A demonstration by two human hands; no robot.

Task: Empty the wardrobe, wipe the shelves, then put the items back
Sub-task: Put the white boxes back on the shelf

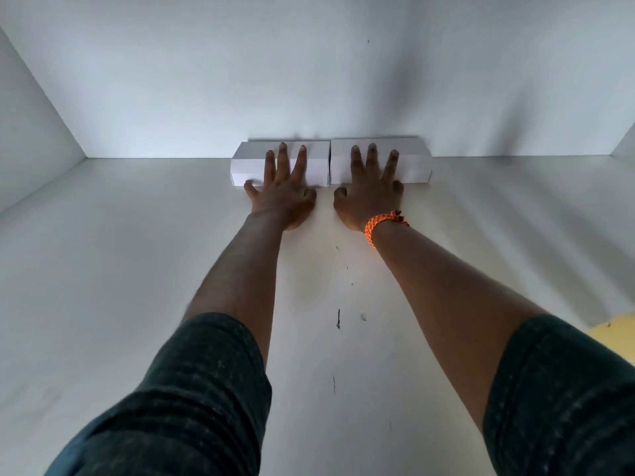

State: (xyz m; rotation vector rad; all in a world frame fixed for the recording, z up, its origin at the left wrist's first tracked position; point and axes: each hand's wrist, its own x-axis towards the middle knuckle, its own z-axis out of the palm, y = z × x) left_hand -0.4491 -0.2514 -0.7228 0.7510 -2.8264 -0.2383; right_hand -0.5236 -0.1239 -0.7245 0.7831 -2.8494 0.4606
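Two white boxes sit side by side against the back wall of a white wardrobe shelf [137,269]. My left hand [283,190] lies flat on the left box [247,166], fingers straight and spread over its top and front. My right hand [371,192], with an orange braided band at the wrist, lies the same way on the right box [415,166]. Both thumbs and little fingers reach down to the shelf in front of the boxes. The two boxes touch each other at the middle.
The shelf's back wall [309,80] stands right behind the boxes, with side walls at far left [31,132] and far right [625,146]. Small dark marks [338,319] dot the shelf between my forearms. A yellow surface [618,334] shows at the right edge.
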